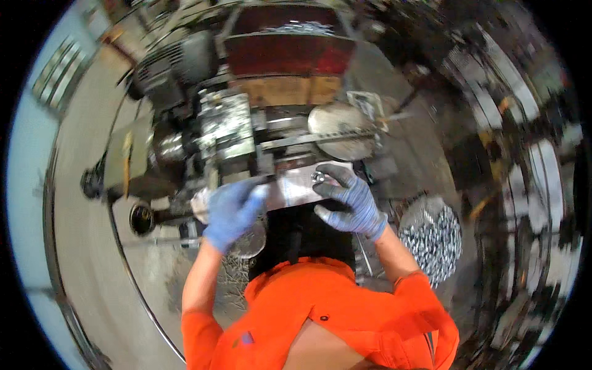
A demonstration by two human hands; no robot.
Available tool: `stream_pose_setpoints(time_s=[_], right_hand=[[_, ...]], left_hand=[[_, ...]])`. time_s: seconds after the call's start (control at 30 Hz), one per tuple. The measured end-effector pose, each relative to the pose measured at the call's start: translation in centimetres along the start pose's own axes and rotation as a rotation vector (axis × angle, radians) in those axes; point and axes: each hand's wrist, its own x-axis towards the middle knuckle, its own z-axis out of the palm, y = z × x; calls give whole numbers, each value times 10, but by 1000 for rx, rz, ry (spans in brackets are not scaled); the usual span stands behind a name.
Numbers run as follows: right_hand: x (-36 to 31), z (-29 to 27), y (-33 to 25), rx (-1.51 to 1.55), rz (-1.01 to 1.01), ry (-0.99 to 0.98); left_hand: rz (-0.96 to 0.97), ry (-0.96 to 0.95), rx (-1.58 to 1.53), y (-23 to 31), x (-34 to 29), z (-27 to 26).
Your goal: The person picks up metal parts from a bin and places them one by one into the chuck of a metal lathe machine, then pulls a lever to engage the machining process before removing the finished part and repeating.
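Grey metal machine (228, 120) stands before us. Our blue-gloved right hand (353, 200) closes its fingers on a small shiny metal part (318, 177) above a pale flat sheet (295, 186), probably for finer control. Our blue-gloved left hand (234, 211) is nearest the machine; its grip we cannot tell.

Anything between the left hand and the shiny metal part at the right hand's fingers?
Nothing visible. The left hand and shiny metal part face each other across the pale sheet, which appears flat; the right hand is beyond the part.
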Motion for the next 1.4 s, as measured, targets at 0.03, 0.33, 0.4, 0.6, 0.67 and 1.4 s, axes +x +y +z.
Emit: stream_pose_setpoints(time_s=[0.03, 0.33, 0.4, 0.6, 0.67, 1.4], right_hand=[[12, 8, -10, 23, -46, -36], [56, 39, -47, -96, -265, -287], [64, 41, -55, -108, -280, -320], [89, 55, -64, -105, -315, -354], [98, 60, -67, -92, -352, -367], [245, 188, -33, -505, -272, -689]], left_hand=[[-21, -115, 20, 11, 4, 1], [-168, -66, -162, 4, -13, 6], [-221, -50, -362, 0, -14, 0], [-336, -48, -661, 0, -16, -27], [-264, 42, -629, -22, -19, -18], [-670, 459, 1042, -110, -237, -231]])
